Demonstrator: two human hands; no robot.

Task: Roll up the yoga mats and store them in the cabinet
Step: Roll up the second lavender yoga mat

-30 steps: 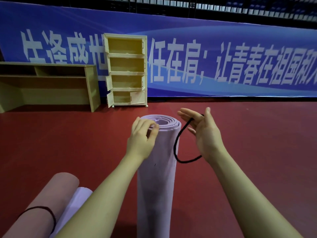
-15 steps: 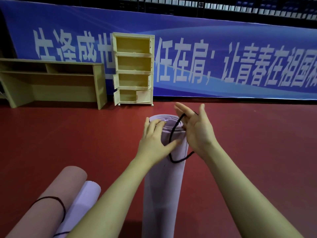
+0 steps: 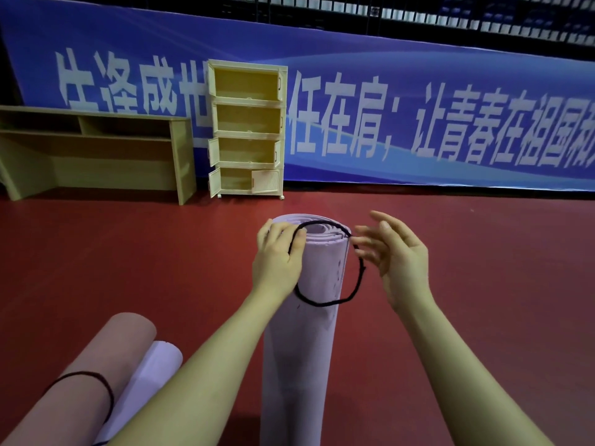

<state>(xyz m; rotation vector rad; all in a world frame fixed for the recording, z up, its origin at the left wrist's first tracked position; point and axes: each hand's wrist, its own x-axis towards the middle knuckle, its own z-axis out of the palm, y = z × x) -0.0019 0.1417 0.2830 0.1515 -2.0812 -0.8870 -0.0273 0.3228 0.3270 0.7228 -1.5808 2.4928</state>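
A rolled lilac yoga mat (image 3: 299,349) points away from me on the red floor. A black band (image 3: 325,303) loops loosely over its far end. My left hand (image 3: 277,262) grips that end from the left, fingers curled on the rim with the band running across them. My right hand (image 3: 399,262) is beside the mat on the right, fingers spread and nearly straight, fingertips at the band. The cream four-tier cabinet (image 3: 246,130) stands at the far wall with its compartments open.
At lower left lie a rolled pink mat (image 3: 106,355) with a black band around it and a pale rolled mat (image 3: 151,371) beside it. A low wooden desk (image 3: 96,156) stands left of the cabinet. Red floor (image 3: 467,246) stretches to the blue banner.
The band went from hanging on my right hand beside the mat to looping over the mat's far end. My left hand shifted onto the rim and caught the band.
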